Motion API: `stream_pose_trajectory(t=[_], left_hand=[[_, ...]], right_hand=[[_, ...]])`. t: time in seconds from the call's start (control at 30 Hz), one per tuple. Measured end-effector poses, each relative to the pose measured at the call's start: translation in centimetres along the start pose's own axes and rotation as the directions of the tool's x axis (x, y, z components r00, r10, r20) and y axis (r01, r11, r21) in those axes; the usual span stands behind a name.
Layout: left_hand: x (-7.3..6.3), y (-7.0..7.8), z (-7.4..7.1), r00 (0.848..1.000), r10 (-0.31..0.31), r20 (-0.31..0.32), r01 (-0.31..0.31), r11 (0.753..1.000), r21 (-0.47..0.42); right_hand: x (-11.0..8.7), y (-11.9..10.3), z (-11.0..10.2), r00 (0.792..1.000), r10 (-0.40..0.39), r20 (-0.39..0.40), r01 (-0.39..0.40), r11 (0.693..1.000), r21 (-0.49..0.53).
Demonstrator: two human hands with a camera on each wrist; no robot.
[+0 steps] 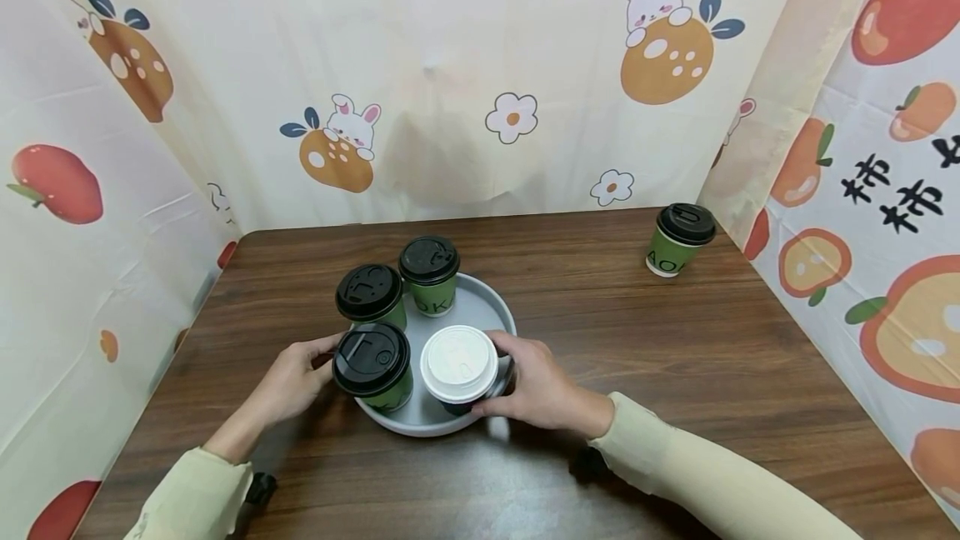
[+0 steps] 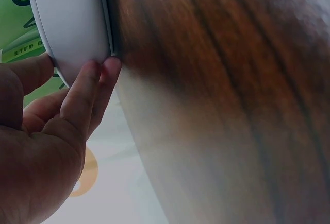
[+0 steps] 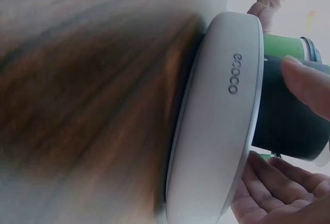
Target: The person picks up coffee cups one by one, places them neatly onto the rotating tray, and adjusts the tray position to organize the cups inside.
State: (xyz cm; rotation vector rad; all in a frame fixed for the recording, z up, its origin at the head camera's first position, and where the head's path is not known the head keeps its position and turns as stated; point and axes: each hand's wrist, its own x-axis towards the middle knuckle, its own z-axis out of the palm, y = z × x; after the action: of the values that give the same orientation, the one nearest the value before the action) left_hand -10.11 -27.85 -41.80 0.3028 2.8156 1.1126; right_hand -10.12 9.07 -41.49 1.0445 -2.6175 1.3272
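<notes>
A round light-grey tray (image 1: 486,300) stands on the wooden table with several lidded paper cups on it. My left hand (image 1: 291,377) is at the tray's left edge, thumb at the rim and fingers against its outer wall in the left wrist view. Close to that hand is a green cup with a black lid (image 1: 372,361). My right hand (image 1: 546,386) holds a black cup (image 3: 289,112) with a white lid (image 1: 460,363), thumb on its near side and fingers beyond it. This cup is at the tray's right front.
Two more green cups, one black-lidded (image 1: 369,293) at the left and one (image 1: 430,262) at the back, share the tray. Another green cup (image 1: 678,240) stands alone at the table's far right corner. Printed cloth (image 1: 450,65) hangs behind and beside the table (image 1: 600,307).
</notes>
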Motion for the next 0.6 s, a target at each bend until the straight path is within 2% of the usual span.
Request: stream_pose_trajectory(t=[0.33, 0.6], left_hand=[[0.1, -0.2, 0.0, 1.0, 0.001, 0.0, -0.001, 1.0, 0.003], [0.1, -0.2, 0.1, 1.0, -0.003, -0.002, 0.003, 1.0, 0.002]], right_hand=[[0.0, 0.1, -1.1, 0.999, 0.032, 0.001, -0.032, 0.999, -0.035], [-0.1, 0.3, -1.7, 0.999, 0.017, 0.041, -0.016, 1.0, -0.026]])
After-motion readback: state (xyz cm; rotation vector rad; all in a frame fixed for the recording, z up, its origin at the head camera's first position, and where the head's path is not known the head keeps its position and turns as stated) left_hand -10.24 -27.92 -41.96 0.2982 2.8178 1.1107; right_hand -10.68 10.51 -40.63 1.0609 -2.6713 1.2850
